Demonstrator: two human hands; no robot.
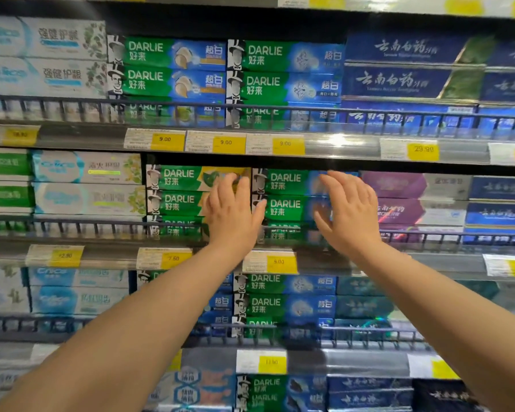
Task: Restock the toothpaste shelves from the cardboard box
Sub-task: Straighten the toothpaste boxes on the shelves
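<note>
Supermarket shelves [173,254] stand packed as left hand [234,212] and right hand [350,211], grips spread flat and empty, press toothpaste boxes [286,191] beneath the palms. Squaring-up seems underway; next likely means reaching for the unseen cardboard box.

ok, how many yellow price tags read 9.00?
4: three yellow price tags side by side on the upper shelf rail, one on the next rail down. Others are too blurred.

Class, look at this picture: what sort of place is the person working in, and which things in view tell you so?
Most likely a supermarket's toothpaste aisle. Tiered shelves hold stacked Darlie toothpaste boxes, yellow price tags line the shelf edges, and wire rails fence the stock.
</note>
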